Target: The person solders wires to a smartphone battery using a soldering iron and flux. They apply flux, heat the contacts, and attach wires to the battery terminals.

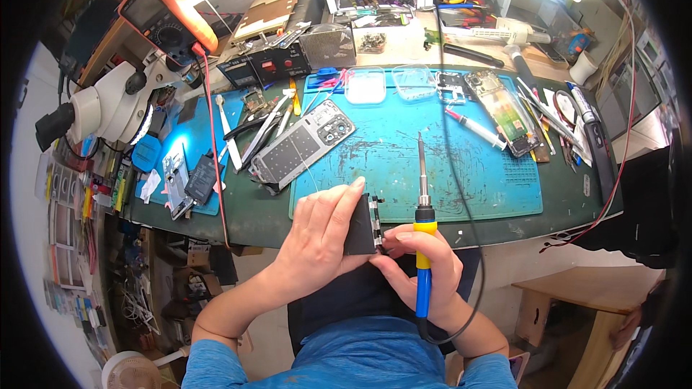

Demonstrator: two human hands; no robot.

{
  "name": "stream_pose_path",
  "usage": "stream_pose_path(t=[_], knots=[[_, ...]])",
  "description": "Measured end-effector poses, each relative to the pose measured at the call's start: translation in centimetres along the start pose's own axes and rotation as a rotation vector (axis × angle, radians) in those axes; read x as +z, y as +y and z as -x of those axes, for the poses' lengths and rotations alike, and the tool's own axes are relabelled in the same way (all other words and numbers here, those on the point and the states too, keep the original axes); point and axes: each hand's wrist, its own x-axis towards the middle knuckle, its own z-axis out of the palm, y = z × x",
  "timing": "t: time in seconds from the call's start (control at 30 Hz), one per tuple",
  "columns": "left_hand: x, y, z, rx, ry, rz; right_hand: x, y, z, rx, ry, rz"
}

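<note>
My left hand (314, 229) is closed around a flat black phone battery (359, 227), held up in front of the bench's near edge. Along the battery's right side runs a narrow strip with silver and black parts. My right hand (445, 266) grips a soldering iron (424, 284) with a yellow and blue handle, its metal tip pointing up and away from the battery. The thumb and index finger of that hand meet at the battery's lower right corner; whether they pinch something small there is hidden.
A blue mat (404, 173) covers the bench. On it lie a phone housing (303, 145), a syringe (476, 128), an opened phone (502, 112) and clear boxes (365, 86). The iron's black cable (481, 281) loops at right. A microscope (108, 109) and orange multimeter (167, 18) stand left.
</note>
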Motion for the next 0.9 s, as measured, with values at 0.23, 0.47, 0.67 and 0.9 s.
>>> stream_pose_path(t=[0.23,0.47,0.67,0.9], knots=[[0.0,-0.1,0.2,-0.054,-0.025,0.143,-0.1,-0.4,0.2,0.037,0.044,0.021],[-0.3,-1.4,0.2,0.018,0.05,0.199,0.0,0.1,0.3,-0.044,0.029,0.186],[-1.1,-1.3,-0.2,-0.029,-0.027,0.15,-0.4,0.3,0.3,-0.094,-0.034,0.227],[-1.4,-2.1,-0.5,-0.027,-0.042,0.094,-3.2,-0.3,0.0,-0.158,-0.17,0.378]])
